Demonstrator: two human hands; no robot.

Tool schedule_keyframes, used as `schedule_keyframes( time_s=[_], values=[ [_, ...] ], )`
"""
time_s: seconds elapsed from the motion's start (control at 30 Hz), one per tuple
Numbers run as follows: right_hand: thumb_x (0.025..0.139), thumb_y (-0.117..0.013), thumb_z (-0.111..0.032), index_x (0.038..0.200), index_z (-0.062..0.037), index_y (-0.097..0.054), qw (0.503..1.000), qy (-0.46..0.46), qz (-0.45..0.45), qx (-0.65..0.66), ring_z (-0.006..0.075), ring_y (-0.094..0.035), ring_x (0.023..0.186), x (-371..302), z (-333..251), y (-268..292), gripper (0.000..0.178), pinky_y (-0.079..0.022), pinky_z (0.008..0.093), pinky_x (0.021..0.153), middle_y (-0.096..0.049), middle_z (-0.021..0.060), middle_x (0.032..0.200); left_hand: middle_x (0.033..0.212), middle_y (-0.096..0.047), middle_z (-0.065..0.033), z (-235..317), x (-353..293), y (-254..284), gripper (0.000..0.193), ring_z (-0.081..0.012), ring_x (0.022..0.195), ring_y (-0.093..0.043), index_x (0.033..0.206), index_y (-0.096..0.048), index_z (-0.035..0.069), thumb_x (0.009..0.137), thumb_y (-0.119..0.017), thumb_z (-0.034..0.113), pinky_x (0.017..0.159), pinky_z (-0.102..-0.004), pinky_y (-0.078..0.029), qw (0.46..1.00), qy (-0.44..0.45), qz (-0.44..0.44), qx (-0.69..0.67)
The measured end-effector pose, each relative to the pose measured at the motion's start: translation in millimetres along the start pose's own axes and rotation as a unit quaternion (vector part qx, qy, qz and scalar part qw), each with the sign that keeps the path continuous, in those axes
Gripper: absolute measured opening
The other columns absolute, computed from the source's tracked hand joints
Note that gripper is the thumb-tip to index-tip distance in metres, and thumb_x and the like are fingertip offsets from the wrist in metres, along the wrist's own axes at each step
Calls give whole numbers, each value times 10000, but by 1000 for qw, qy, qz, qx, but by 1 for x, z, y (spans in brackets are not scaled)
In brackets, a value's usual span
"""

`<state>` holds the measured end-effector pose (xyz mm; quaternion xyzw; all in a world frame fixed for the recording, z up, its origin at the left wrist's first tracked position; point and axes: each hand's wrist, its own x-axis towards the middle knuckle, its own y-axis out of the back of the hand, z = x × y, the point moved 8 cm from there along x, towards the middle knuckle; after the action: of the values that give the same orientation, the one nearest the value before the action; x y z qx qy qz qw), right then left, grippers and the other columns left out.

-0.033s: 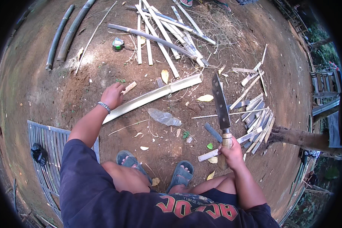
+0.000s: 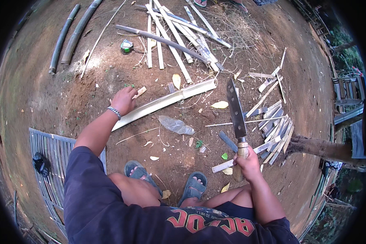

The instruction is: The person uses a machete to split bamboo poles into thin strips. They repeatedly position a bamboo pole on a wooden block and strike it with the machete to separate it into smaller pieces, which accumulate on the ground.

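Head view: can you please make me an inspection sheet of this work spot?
Surface: brown earth with scattered dry leaves.
Work things: a knife, a long split bamboo piece, a small pale piece.
Clutter: clear plastic, tape measure, bamboo strips heaped ahead and at right.
Grips: right hand closed around the knife; left hand at the small pale piece, contact unclear.
Cables: nothing seen.
Surroundings: slatted panel at left, trunk at right, another person's feet at the top edge.
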<state>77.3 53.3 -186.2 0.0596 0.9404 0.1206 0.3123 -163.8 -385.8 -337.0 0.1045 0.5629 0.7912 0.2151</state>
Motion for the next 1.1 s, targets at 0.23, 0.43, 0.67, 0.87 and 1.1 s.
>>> schedule_keyframes(
  time_s=[0.23,0.43,0.67,0.87,1.1],
  values=[
    [831,-654,14,1134,-27,-533,1000,-6,-1,-5,136,-622,733,-4,-1,-6,329,-525,302,693,-622,33,829,1375,-540,-156,93,75,-61,620,-331,1320,-515,1371,-498,65,864,-752,317,1098,-458,-435,993,1,-119,12],
    [837,-638,22,1103,-29,-525,997,13,16,-69,143,-625,725,-19,5,1,294,-530,308,691,-628,41,828,1254,-602,-172,97,80,-105,539,-340,1191,-611,1356,-504,75,866,-702,186,984,-457,-516,988,20,-154,25],
    [845,-646,16,1120,-29,-532,998,32,44,26,136,-625,730,-21,5,18,301,-530,302,695,-622,34,832,1182,-614,-193,119,40,-75,396,-386,1102,-639,1206,-570,66,824,-666,107,919,-489,-533,990,-2,-133,-44],
    [927,-653,-45,1148,-50,-500,981,136,85,114,136,-610,746,-2,-36,19,269,-519,299,713,-593,36,874,958,-690,-195,117,14,59,396,-420,929,-678,1158,-561,75,795,-708,137,822,-511,-535,990,8,-49,-129],
    [961,-627,-63,1250,-42,-473,941,253,55,219,128,-576,753,25,-87,3,328,-516,284,703,-561,45,908,987,-722,-145,101,-51,237,447,-324,921,-725,1200,-608,70,818,-811,182,826,-405,-570,925,17,293,-241]
  ],
)
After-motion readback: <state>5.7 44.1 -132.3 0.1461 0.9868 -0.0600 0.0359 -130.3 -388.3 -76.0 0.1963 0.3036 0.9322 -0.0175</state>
